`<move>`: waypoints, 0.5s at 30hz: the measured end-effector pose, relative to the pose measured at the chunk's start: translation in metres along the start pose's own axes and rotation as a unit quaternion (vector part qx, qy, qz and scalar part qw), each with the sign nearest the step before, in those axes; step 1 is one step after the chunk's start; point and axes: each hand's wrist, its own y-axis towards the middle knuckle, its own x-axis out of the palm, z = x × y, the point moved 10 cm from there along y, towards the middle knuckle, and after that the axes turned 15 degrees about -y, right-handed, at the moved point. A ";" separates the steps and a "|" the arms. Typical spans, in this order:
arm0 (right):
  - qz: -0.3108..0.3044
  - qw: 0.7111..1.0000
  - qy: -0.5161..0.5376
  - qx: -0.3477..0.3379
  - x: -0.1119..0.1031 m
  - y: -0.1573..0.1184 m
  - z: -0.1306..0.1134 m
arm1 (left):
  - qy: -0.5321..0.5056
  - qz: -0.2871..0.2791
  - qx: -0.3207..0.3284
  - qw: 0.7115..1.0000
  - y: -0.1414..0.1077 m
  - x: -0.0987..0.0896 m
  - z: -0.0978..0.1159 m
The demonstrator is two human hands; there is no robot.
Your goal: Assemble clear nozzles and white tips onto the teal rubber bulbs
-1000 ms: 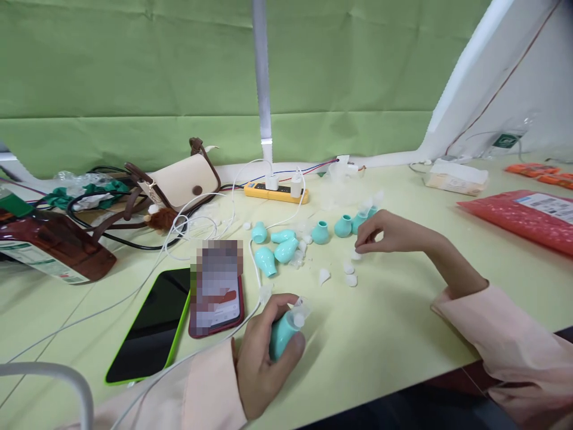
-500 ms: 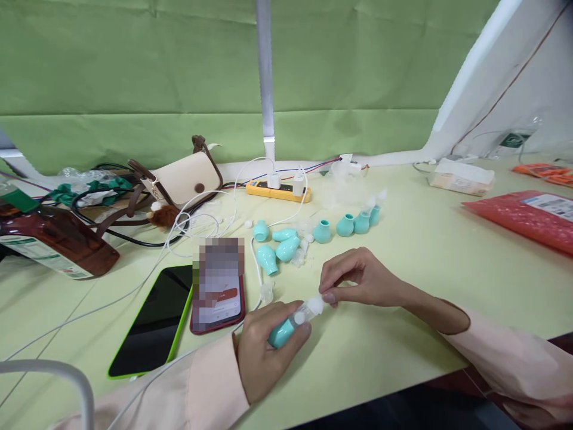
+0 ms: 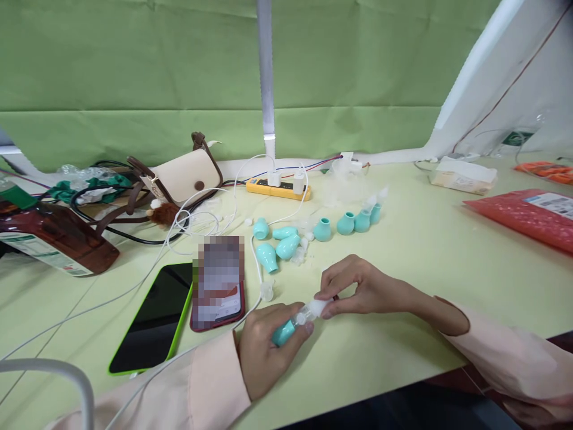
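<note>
Low in the middle, my left hand [image 3: 268, 346] is closed round a teal squeeze bulb [image 3: 283, 333] that has a clear tube [image 3: 304, 315] on its end, like a nasal aspirator. My right hand [image 3: 358, 286] pinches the white soft tip [image 3: 319, 306] at the far end of that tube, with thumb and fingers pressed together. The bulb lies tilted, pointing up and right. Behind the hands are several loose teal bulbs [image 3: 267, 258] on their sides, and upright bulbs [image 3: 322, 229] in a row. Small clear pieces [image 3: 299, 257] lie beside them.
Two phones, one green-edged [image 3: 154, 319] and one red-cased [image 3: 219, 286], lie left of my hands. A white cable [image 3: 258, 269] runs past them to a yellow power strip [image 3: 277, 190]. Farther out are a handbag [image 3: 183, 179], a brown bottle [image 3: 58, 233] and a red bubble mailer [image 3: 523, 215].
My right hand has shifted slightly down and left, and its fingers now cover more of the white tip. My left hand still holds the bulb in nearly the same place.
</note>
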 end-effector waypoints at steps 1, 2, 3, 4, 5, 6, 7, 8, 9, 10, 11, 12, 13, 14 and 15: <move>-0.009 1.000 -0.012 -0.002 0.001 0.000 -0.001 | 0.015 -0.006 0.005 1.000 -0.001 0.001 0.000; -0.017 1.000 -0.026 -0.005 0.002 -0.001 -0.002 | 0.031 -0.013 0.010 0.999 -0.001 0.003 0.000; -0.023 0.999 -0.039 -0.010 0.003 -0.001 -0.004 | 0.045 -0.020 0.016 0.999 -0.002 0.004 0.001; -0.031 0.998 -0.051 -0.016 0.004 -0.002 -0.006 | 0.055 -0.026 0.024 0.998 -0.002 0.005 0.002; -0.038 0.997 -0.061 -0.024 0.005 -0.002 -0.008 | 0.061 -0.032 0.032 0.997 -0.003 0.007 0.003; -0.045 0.996 -0.070 -0.034 0.006 -0.003 -0.010 | 0.064 -0.038 0.038 0.997 -0.003 0.008 0.004; -0.050 0.995 -0.080 -0.046 0.007 -0.004 -0.013 | 0.064 -0.044 0.042 0.996 -0.004 0.009 0.004; -0.053 0.993 -0.093 -0.057 0.008 -0.005 -0.015 | 0.063 -0.048 0.043 0.996 -0.004 0.010 0.004; -0.057 0.990 -0.110 -0.066 0.009 -0.006 -0.017 | 0.061 -0.050 0.041 0.996 -0.003 0.010 0.004; -0.060 0.987 -0.132 -0.074 0.009 -0.007 -0.019 | 0.059 -0.052 0.038 0.996 -0.003 0.011 0.003; -0.065 0.982 -0.156 -0.080 0.010 -0.008 -0.022 | 0.055 -0.054 0.036 0.996 -0.003 0.011 0.002; -0.073 0.977 -0.180 -0.084 0.011 -0.009 -0.024 | 0.051 -0.057 0.036 0.996 -0.002 0.011 0.002; -0.081 0.971 -0.205 -0.088 0.012 -0.010 -0.026 | 0.048 -0.061 0.037 0.996 -0.002 0.012 0.003; -0.089 0.965 -0.227 -0.094 0.014 -0.011 -0.029 | 0.046 -0.066 0.040 0.996 -0.002 0.012 0.004; -0.094 0.959 -0.249 -0.101 0.015 -0.012 -0.033 | 0.044 -0.072 0.043 0.996 -0.002 0.013 0.004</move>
